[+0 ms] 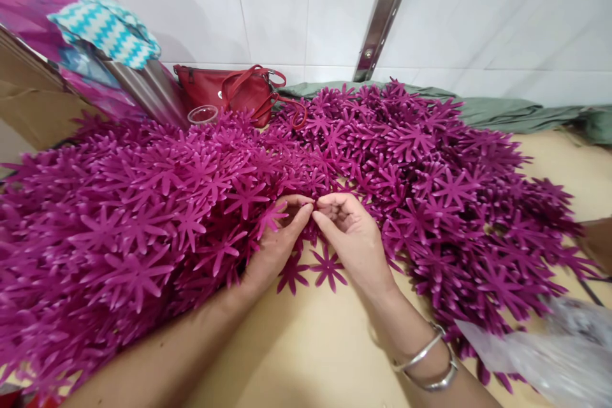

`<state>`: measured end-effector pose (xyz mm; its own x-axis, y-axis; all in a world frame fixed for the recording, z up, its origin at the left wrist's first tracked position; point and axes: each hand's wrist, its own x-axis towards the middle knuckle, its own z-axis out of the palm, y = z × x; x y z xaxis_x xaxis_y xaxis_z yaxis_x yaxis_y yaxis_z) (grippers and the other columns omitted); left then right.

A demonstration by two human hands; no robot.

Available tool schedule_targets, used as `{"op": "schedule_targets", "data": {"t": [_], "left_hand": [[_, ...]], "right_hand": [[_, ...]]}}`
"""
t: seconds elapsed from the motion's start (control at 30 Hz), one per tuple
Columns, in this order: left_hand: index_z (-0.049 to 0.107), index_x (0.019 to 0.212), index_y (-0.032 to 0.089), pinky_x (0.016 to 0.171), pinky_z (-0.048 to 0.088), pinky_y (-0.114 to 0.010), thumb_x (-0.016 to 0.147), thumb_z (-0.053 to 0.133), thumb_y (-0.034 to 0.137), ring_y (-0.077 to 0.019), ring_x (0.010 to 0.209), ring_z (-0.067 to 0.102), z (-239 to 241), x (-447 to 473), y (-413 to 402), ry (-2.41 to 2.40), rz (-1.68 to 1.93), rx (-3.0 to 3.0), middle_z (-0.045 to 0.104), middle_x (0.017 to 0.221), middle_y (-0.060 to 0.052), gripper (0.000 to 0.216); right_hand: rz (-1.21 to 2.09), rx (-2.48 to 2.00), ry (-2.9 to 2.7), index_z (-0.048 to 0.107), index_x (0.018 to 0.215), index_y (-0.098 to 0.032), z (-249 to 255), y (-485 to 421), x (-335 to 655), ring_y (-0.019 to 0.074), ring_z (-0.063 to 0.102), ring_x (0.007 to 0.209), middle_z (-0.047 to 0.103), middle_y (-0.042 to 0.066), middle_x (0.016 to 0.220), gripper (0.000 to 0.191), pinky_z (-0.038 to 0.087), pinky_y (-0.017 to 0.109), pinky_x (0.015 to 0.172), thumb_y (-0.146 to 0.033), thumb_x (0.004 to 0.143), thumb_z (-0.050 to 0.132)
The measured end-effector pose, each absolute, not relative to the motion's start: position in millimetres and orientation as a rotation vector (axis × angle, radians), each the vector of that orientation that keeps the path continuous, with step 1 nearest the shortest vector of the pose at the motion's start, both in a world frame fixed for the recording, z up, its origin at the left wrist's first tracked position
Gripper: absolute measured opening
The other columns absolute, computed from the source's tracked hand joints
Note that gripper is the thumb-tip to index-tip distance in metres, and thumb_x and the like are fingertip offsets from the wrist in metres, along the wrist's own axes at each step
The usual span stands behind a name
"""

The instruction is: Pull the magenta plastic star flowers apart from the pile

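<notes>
Head view: the left hand (275, 245) and right hand (356, 239) are seen side by side at the near edge of a heap of purple flower pieces (143, 217); both sets of fingers are curled closed, tips almost touching, with flower pieces pinched between them, though how many cannot be told; two loose flowers (328, 268) lie on the tan table (306, 344) just below the thumbs; bangles (430, 363) are worn on the right wrist.

Red handbag (224, 90), plastic cup (203, 115)

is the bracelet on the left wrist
No, the silver bracelet sits on the wrist of the right hand.
</notes>
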<state>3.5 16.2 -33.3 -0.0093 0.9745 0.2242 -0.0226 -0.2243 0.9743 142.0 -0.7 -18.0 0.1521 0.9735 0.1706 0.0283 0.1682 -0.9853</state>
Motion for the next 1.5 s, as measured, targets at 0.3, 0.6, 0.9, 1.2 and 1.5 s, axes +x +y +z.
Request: {"op": "schedule_targets", "data": {"t": [0.3,0.6,0.9,1.2,1.5], "left_hand": [[0.075,0.101,0.023,0.096,0.052,-0.032,0.095,0.069,0.038,-0.0196,0.099,0.070,-30,5,15,1.094,1.365,1.397,0.076,0.103,-0.004,0.018],[0.073,0.104,0.027,0.101,0.050,-0.038,0.094,0.070,0.039,-0.0263,0.113,0.067,-49,-2,22,1.096,1.503,1.275,0.073,0.109,-0.006,0.016],[0.064,0.109,0.024,0.099,0.052,-0.031,0.095,0.068,0.036,-0.0182,0.104,0.067,-39,6,19,1.101,1.496,1.344,0.068,0.108,-0.004,0.019],[0.065,0.105,0.022,0.094,0.054,-0.030,0.090,0.075,0.039,-0.0177,0.099,0.069,-33,8,14,1.029,1.409,1.314,0.070,0.102,-0.003,0.025],[0.070,0.105,0.022,0.094,0.052,-0.030,0.093,0.071,0.036,-0.0183,0.103,0.068,-35,4,15,1.104,1.351,1.375,0.072,0.105,-0.003,0.019]], "right_hand": [[0.932,-1.239,-1.121,0.068,0.090,-0.022,-21,1,145,0.0164,0.059,0.074,0.065,-0.001,0.081,0.012,0.050,0.030,0.071,-0.034,0.088,0.070],[0.954,-1.088,-0.834,0.067,0.093,-0.023,-24,11,152,0.0163,0.067,0.081,0.073,0.000,0.086,0.022,0.056,0.033,0.083,-0.031,0.076,0.080],[0.930,-1.147,-0.881,0.073,0.084,-0.022,-21,8,153,0.0151,0.061,0.074,0.071,-0.001,0.082,0.016,0.051,0.031,0.077,-0.031,0.076,0.083],[0.962,-1.199,-1.100,0.065,0.081,-0.021,-21,0,144,0.0156,0.056,0.075,0.064,-0.001,0.081,0.018,0.047,0.031,0.074,-0.033,0.083,0.078],[0.980,-1.124,-1.172,0.068,0.074,-0.022,-27,4,146,0.0174,0.062,0.081,0.070,0.001,0.088,0.016,0.048,0.032,0.077,-0.029,0.081,0.081]]}}
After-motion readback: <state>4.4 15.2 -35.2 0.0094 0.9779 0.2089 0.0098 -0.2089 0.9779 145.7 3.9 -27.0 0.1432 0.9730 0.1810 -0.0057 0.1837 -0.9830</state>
